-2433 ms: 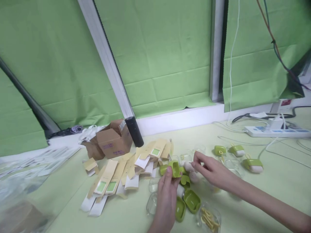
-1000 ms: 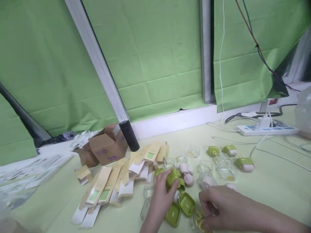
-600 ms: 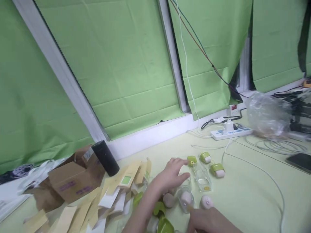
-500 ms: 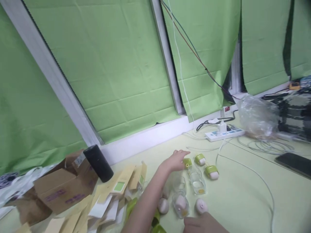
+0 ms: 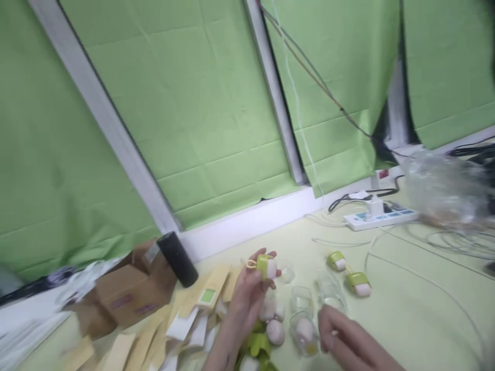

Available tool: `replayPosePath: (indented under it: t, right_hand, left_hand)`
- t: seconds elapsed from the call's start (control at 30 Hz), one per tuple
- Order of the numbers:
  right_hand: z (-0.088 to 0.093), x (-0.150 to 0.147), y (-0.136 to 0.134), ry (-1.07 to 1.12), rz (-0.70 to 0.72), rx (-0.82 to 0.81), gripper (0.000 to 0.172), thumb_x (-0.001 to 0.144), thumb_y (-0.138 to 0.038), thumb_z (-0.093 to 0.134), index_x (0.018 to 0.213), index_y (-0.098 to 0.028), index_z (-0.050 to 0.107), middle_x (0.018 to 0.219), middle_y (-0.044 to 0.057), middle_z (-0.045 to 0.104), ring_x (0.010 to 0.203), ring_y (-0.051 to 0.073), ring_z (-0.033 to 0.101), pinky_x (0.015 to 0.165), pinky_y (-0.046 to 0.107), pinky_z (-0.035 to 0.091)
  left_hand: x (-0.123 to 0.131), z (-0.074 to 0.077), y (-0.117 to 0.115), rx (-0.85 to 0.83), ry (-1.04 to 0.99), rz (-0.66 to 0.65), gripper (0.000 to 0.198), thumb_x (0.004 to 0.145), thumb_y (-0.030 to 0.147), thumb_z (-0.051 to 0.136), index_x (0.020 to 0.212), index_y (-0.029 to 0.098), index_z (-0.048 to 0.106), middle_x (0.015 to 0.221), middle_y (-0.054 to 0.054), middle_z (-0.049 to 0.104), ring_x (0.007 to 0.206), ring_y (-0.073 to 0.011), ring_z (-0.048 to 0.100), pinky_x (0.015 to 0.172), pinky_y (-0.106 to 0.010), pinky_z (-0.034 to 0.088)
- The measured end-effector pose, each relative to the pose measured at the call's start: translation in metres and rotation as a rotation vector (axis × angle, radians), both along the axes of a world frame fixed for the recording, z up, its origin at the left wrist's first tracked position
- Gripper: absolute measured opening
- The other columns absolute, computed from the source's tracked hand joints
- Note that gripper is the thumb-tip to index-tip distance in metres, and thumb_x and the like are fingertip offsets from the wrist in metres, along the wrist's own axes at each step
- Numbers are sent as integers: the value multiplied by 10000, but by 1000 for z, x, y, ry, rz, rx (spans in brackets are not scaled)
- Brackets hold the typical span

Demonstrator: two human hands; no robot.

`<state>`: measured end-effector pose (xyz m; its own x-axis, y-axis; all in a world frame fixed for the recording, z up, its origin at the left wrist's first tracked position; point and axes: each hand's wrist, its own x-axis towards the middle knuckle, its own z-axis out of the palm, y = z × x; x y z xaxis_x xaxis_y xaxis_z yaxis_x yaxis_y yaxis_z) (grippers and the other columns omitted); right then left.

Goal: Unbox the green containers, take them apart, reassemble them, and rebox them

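Right of the box (image 5: pixel 124 296) and cards (image 5: pixel 201 299), the left hand (image 5: pixel 247 293) is pinching a green piece (image 5: pixel 264 266) above the table (image 5: pixel 406 319), seemingly mid-pickup. Its long axis is lying sideways, loop (image 5: pixel 251 264) pointing left (white end right). Any set-down is likely calling for a free spot. The right hand (image 5: pixel 344 340) is hovering curled beside a cup (image 5: pixel 304 330), and whether it is holding anything cannot be told.

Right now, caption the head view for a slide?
Left hand holds a green-white unit above the table; right hand beside a clear shell.
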<state>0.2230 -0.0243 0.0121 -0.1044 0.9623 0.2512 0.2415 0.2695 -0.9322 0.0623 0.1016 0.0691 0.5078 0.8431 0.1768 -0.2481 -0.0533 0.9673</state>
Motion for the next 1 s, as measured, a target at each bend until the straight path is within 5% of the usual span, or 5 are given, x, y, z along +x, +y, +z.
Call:
replayPosePath:
  t: [0.13,0.3,0.63,0.83,1.0]
  right_hand:
    - [27,-18,12,102,108,-138,365,872,-562,379,773,-221,463,619,-49,385,554,118,365,539,228,328]
    - [44,-53,27,70,261,-179,320,835,-484,480,702,-193,488,635,-33,479,559,108,363,529,223,287]
    - [43,-74,27,65,322,-273,482,736,-678,490,678,-200,470,550,-62,361,482,84,217,433,220,144]
    - [36,-72,29,73,326,-296,481,736,-672,507,681,-195,478,514,-78,332,465,73,198,424,218,125]
    - [27,-70,30,90,282,-297,440,751,-617,522,656,-191,466,502,-81,313,470,72,204,429,215,123]
  left_hand:
    - [-38,-19,-55,-350,-329,31,616,614,311,694,1184,149,526,955,-108,640,690,-138,580,668,-259,431]
    - [-52,-33,-87,-339,-373,105,548,567,250,771,1077,169,589,822,-47,628,622,-106,544,541,-201,377]
    - [-56,-34,-99,-288,-383,315,437,600,225,758,974,209,532,772,12,594,584,-87,531,522,-199,401]
    - [-53,-50,-98,-302,-342,301,492,608,276,750,1018,220,486,758,11,582,635,-117,534,487,-198,384]
    - [-56,-64,-93,-207,-171,286,479,655,313,721,1041,237,447,743,21,587,506,-58,436,491,-190,326]
